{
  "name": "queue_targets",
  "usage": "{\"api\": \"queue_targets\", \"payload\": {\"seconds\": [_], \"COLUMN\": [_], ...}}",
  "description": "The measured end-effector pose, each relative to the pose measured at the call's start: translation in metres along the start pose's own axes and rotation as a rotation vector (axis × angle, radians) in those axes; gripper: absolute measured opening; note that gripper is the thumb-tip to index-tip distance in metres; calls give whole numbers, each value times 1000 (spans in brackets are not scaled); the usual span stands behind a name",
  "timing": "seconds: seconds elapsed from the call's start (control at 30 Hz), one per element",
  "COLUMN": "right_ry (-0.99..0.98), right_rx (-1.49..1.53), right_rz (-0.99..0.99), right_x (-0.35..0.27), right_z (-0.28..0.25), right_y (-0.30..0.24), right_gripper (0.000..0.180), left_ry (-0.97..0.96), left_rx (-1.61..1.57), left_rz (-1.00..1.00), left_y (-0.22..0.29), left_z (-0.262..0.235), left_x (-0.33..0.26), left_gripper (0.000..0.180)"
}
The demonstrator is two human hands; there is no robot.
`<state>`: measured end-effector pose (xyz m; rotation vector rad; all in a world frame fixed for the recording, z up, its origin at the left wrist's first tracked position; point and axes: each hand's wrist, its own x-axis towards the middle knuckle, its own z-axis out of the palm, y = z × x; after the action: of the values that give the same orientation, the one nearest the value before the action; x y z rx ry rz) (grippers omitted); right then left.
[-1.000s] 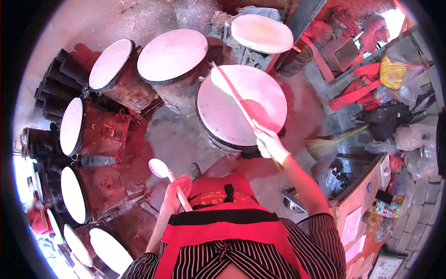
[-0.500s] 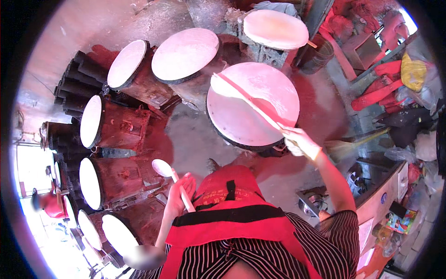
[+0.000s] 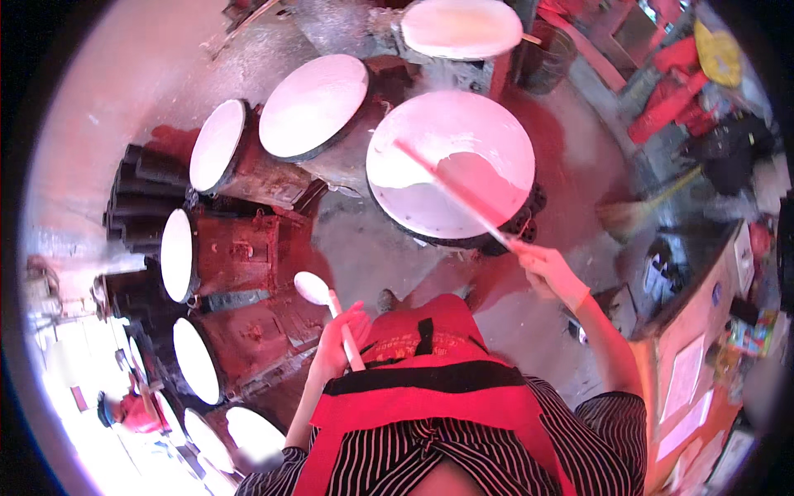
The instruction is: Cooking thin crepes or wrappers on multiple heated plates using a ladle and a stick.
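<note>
My right hand (image 3: pixel 546 271) is closed round the end of a long thin stick (image 3: pixel 463 201), reaching from the right front. The stick slants across a large round pan (image 3: pixel 438 221) on a drum-shaped stove. Its far end lies in pale whitish stuff in the pan's left part and is hard to make out; a greyish-pink patch with a curved edge shows near the middle. My left hand (image 3: pixel 341 337) is wrapped round the handle of a white spoon (image 3: pixel 312 288), held in front of my red apron (image 3: pixel 430 331), its oval bowl pointing up and away, apart from the pan.
Several drum stoves with round white tops, such as this rusty one (image 3: pixel 236 254), curve along the left. Dark cylinders (image 3: pixel 149 202) are stacked behind them. Another round pan (image 3: pixel 461 29) stands at the back. A broom (image 3: pixel 653 201) and a table (image 3: pixel 653 372) are on the right. Another person (image 3: pixel 136 411) is far left.
My right hand has drawn back toward me, and the stick's far end has moved in from the pan's left rim. My left hand still grips the spoon. The whole view has shifted.
</note>
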<state>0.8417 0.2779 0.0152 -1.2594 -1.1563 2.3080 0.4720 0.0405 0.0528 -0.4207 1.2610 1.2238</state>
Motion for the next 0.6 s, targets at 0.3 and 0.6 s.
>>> {"api": "queue_targets", "payload": {"seconds": [0.3,0.6], "right_ry": [134,386], "right_rx": [-5,594], "right_rz": [-176,-417], "right_x": [-20,89], "right_z": [116,298], "right_y": [67,103], "right_gripper": [46,45], "left_ry": [-249,-242], "left_rx": [461,492], "left_rz": [-31,-97], "left_y": [96,158], "left_z": [-26,-140], "left_x": [55,78], "left_gripper": [49,47]}}
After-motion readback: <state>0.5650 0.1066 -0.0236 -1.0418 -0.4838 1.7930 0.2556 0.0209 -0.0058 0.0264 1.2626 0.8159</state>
